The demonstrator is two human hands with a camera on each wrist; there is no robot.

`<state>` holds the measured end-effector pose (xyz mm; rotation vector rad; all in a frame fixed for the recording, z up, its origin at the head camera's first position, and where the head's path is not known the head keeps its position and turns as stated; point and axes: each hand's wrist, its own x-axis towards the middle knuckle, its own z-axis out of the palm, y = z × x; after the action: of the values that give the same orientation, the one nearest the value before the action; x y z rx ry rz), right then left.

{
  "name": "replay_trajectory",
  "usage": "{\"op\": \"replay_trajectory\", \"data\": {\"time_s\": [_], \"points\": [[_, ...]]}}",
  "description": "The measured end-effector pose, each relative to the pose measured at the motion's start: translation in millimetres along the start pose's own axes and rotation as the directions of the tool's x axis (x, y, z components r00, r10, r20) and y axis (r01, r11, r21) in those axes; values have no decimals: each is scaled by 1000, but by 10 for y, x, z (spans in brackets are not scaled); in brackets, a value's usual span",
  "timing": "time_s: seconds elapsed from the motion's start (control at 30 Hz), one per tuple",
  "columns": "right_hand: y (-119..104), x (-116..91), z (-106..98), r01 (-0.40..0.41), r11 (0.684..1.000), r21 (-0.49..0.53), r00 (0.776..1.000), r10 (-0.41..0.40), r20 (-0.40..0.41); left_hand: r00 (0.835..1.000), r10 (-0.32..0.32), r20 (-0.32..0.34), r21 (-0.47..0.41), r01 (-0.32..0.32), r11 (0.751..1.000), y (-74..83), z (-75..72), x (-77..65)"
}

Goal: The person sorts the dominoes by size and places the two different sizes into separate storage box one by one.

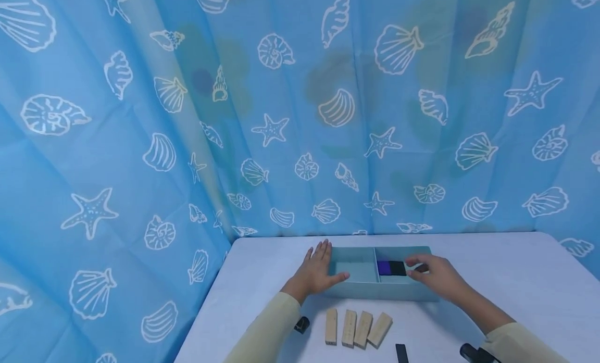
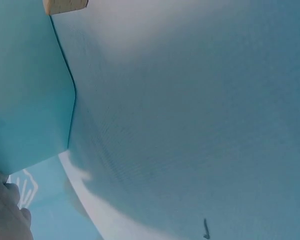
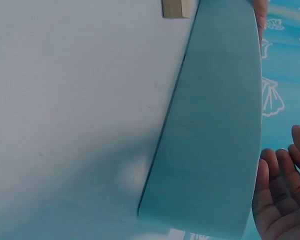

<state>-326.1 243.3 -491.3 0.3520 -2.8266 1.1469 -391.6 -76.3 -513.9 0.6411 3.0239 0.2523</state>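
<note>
A pale teal box (image 1: 382,291) with two compartments stands on the table. My left hand (image 1: 316,272) rests on its left end, fingers straight and thumb stretched over the front rim. Inside the right compartment, a purple block (image 1: 384,268) and a black block (image 1: 398,268) lie side by side. Over that compartment's right end reaches my right hand (image 1: 438,274), its thumb and fingers apart beside the black block. In the right wrist view, the fingers (image 3: 280,185) bend loosely at the box rim, with no object visible between them and the thumb.
Several wooden blocks (image 1: 348,328) lie in a row in front of the box. A black strip (image 1: 401,352) lies nearer the front on the white tabletop (image 1: 262,264). A blue curtain (image 1: 300,118) with white shell drawings hangs behind and along the left.
</note>
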Motion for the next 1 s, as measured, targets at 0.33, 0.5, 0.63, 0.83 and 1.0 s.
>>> {"op": "replay_trajectory", "data": {"time_s": [0.33,0.5,0.63,0.83,1.0], "points": [[-35,-322,97,-23,1000,0,1000,23,-6,1000,8,-9,-4,-8,1000,16,29,-23],[-57,-433,166,-36,999,-5,998,36,48,1000,26,-4,10,-26,1000,-9,-3,-8],[-96,-456,204,-33,999,-14,996,34,83,999,29,-16,21,-28,999,-14,-45,34],[-129,-470,302,-91,994,-54,961,102,259,1000,13,-7,3,-13,1000,-13,-46,47],[-134,-532,414,-90,992,-83,897,117,426,1000,18,-6,-9,-18,1000,-40,2,9]]}}
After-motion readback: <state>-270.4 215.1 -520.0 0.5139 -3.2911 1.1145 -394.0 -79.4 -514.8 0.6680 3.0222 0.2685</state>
